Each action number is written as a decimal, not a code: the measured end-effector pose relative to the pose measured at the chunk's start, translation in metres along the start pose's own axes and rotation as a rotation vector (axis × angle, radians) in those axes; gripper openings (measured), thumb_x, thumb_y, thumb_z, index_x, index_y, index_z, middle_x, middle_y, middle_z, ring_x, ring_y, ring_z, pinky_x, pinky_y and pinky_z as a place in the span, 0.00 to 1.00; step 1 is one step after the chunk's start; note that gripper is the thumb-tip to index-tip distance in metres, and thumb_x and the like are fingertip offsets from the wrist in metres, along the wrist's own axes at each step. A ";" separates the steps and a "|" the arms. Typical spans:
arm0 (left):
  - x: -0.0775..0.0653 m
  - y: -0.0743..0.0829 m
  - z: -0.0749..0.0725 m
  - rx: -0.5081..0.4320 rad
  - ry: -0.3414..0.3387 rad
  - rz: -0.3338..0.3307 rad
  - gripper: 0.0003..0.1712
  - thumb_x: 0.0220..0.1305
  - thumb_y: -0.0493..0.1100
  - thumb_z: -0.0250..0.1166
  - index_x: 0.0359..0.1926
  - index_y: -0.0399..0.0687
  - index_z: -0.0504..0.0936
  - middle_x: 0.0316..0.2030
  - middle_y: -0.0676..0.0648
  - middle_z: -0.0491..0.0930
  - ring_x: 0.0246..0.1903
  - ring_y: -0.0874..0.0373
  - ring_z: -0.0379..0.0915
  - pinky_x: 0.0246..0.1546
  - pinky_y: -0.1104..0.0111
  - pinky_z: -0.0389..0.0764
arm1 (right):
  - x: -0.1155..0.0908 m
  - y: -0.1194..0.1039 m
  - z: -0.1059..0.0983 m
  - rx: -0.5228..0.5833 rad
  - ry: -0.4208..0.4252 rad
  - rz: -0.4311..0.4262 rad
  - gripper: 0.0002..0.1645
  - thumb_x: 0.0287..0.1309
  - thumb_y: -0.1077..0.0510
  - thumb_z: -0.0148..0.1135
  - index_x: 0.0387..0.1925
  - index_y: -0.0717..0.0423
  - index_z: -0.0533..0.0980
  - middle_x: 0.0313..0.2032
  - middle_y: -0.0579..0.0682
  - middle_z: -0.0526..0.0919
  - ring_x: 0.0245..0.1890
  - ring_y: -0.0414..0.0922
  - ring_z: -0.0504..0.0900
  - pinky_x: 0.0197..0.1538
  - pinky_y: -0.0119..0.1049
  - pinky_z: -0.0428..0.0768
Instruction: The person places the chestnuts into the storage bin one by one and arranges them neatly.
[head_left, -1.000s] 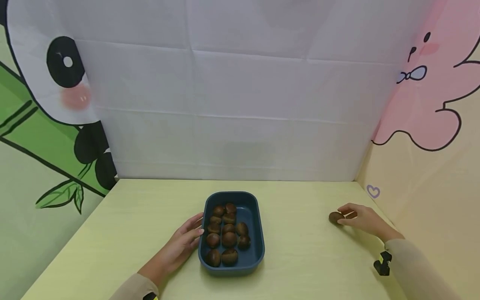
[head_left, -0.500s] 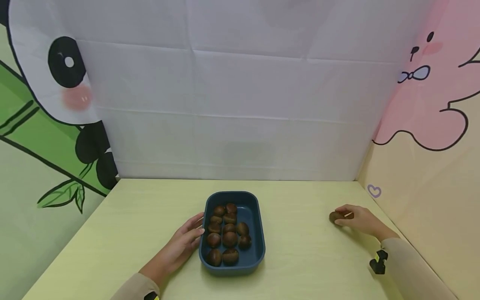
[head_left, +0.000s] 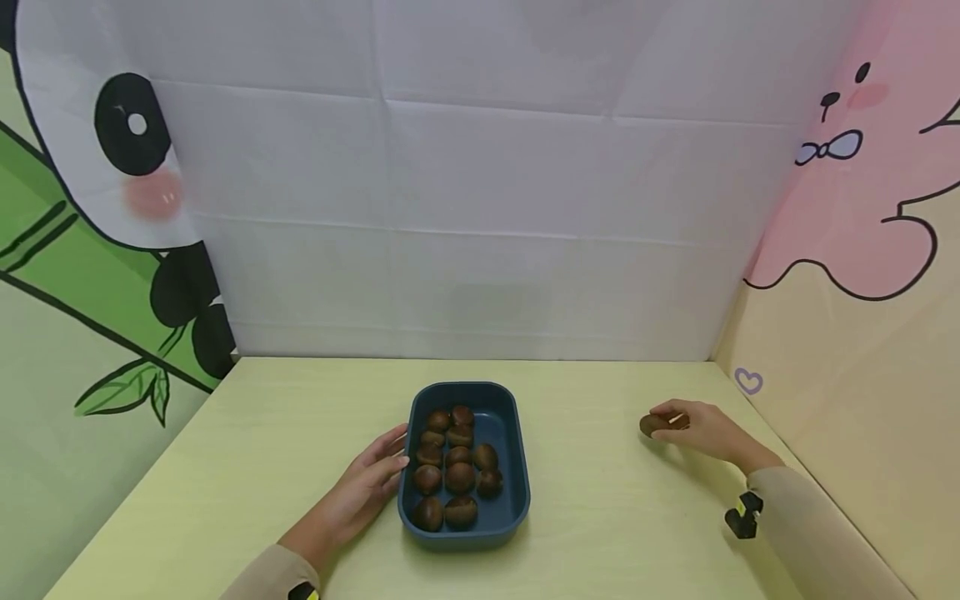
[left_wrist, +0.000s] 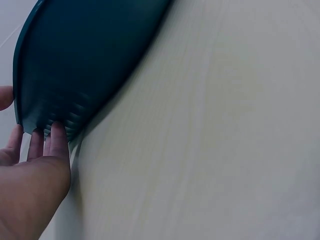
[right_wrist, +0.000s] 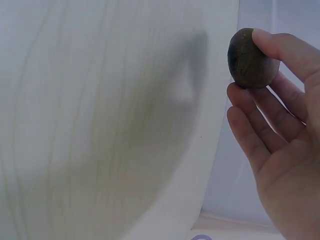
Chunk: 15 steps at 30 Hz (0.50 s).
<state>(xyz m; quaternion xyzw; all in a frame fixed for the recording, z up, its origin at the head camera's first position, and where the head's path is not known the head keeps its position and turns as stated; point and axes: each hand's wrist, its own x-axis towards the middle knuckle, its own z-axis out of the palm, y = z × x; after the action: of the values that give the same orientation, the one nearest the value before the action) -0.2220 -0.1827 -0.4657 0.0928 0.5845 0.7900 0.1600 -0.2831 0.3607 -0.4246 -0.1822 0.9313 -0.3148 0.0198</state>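
My right hand (head_left: pixel 708 429) pinches a brown chestnut (head_left: pixel 653 426) between thumb and fingers over the right part of the table. In the right wrist view the chestnut (right_wrist: pixel 252 60) shows dull and rounded, its shadow falling on the tabletop apart from it. My left hand (head_left: pixel 363 483) rests against the left side of a dark blue rectangular tray (head_left: pixel 463 542), thumb at the rim. The left wrist view has the extended fingers (left_wrist: pixel 59 137) touching the tray's ribbed outer wall. Several glossy chestnuts (head_left: pixel 459 478) lie inside the tray, mostly along its left and middle.
A pale yellow table (head_left: pixel 577 500) bears the tray near its middle. White sheeting (head_left: pixel 487 183) rises behind it. Printed side panels stand at the left with a panda (head_left: pixel 135 125) and at the right with a pink figure (head_left: pixel 832 217).
My right hand, first at the chestnut on the table's right side, grips it and has moved slightly left and up with it. The left hand and tray have stayed put.
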 end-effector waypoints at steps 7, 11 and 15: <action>0.000 -0.001 -0.001 0.008 -0.012 0.006 0.40 0.73 0.37 0.55 0.79 0.41 0.45 0.77 0.36 0.45 0.74 0.43 0.44 0.63 0.66 0.67 | 0.014 -0.030 0.010 0.045 -0.052 -0.099 0.25 0.60 0.52 0.71 0.56 0.56 0.79 0.47 0.50 0.84 0.43 0.46 0.83 0.43 0.35 0.81; 0.000 -0.002 -0.001 0.014 -0.016 0.009 0.40 0.74 0.37 0.54 0.79 0.41 0.45 0.77 0.36 0.45 0.74 0.43 0.44 0.64 0.66 0.67 | 0.023 -0.056 0.016 0.067 -0.092 -0.173 0.24 0.60 0.53 0.72 0.56 0.57 0.79 0.47 0.49 0.83 0.43 0.45 0.83 0.44 0.36 0.81; 0.000 -0.001 -0.001 0.016 -0.016 0.011 0.40 0.74 0.37 0.54 0.79 0.41 0.45 0.77 0.36 0.45 0.74 0.43 0.44 0.64 0.66 0.67 | 0.032 -0.084 0.024 0.097 -0.136 -0.256 0.24 0.60 0.54 0.72 0.56 0.58 0.79 0.49 0.50 0.83 0.44 0.47 0.83 0.51 0.46 0.81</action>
<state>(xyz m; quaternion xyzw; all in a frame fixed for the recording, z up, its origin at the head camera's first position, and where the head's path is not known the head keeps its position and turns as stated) -0.2221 -0.1836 -0.4674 0.1037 0.5891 0.7853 0.1596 -0.2815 0.2740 -0.3911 -0.3192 0.8806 -0.3465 0.0512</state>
